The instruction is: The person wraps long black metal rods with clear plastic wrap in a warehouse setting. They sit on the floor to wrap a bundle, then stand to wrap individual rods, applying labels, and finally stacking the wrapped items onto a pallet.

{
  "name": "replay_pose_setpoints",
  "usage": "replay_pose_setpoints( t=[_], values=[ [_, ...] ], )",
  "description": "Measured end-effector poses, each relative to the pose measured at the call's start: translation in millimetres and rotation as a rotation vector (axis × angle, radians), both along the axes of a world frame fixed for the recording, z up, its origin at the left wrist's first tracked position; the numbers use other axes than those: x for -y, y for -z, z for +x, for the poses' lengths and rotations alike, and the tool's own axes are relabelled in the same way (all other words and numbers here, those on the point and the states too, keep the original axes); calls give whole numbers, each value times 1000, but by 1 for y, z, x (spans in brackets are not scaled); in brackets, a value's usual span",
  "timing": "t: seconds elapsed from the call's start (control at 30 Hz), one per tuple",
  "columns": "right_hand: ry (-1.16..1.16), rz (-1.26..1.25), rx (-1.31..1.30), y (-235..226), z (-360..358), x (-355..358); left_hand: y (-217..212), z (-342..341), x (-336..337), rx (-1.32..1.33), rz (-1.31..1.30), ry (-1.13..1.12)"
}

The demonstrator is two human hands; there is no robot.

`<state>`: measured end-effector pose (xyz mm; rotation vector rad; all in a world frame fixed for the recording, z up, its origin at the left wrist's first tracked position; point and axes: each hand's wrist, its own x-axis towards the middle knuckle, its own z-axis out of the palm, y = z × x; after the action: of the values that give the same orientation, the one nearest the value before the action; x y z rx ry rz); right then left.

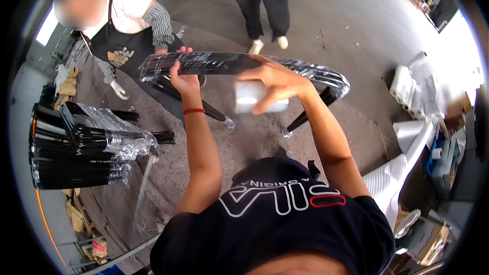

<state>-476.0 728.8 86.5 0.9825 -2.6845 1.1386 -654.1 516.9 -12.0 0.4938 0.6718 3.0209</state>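
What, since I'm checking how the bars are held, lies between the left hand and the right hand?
In the head view, film-wrapped black bars span the gap from the left hand to the right hand, which holds a whitish roll.

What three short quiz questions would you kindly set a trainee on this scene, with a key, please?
1. Which of the wearer's hands holds the roll of clear film?
2. True or false: a red bracelet circles the wearer's left wrist.
3. What does the left hand grip? A) a broom; B) a black film-wrapped bundle; C) a hammer.
Key: 1. The right hand; 2. True; 3. B.
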Motion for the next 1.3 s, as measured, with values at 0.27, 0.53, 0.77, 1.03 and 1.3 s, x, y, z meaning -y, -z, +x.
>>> replay_pose_setpoints(
  t=[0.27, 0.53, 0.77, 1.03, 1.3],
  values=[
    [72, 103, -24, 6, -19, -13, -11, -7, 8, 286, -311, -116],
    [-9, 23, -50, 8, -25, -21, -18, -17, 10, 356, -369, -82],
    [-35, 11, -59, 8, -21, -19, -22, -5, -16, 135, -934, -1428],
    [-84, -50, -37, 8, -18, -20, -32, 11, -23, -689, -1777, -1158],
    [-63, -446, 317, -1, -7, -27, -20, 7, -21, -847, -1397, -1298]
  ],
)
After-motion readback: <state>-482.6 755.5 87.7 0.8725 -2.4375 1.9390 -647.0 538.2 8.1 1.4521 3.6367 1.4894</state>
